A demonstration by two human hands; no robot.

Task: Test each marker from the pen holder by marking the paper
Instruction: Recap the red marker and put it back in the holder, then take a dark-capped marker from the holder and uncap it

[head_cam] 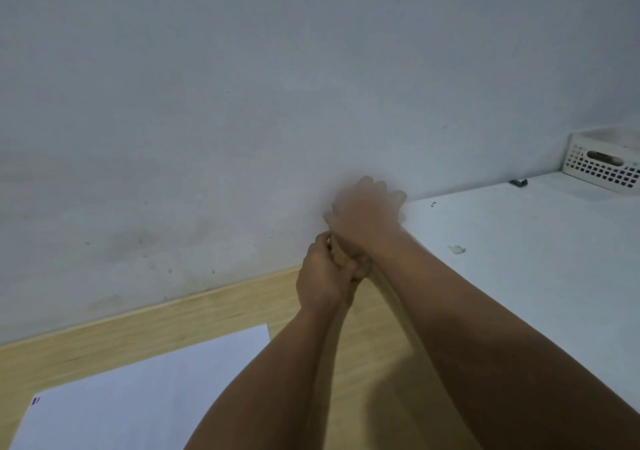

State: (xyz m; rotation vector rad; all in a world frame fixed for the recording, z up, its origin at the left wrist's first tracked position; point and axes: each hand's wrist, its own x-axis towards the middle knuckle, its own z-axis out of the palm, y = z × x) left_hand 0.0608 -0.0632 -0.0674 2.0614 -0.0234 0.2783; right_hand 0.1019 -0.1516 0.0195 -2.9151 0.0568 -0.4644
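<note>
Your left hand gripped the pen holder by the wall; your blurred right hand reached above it, grasp unclear. Holder could tip sideways.

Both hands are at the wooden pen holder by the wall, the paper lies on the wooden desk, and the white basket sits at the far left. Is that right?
Not quite: the white basket sits at the far right, on the white surface, as the head view shows. The rest holds: the left hand and the blurred right hand are at the wooden pen holder by the wall, and the paper lies on the wooden desk.
</note>
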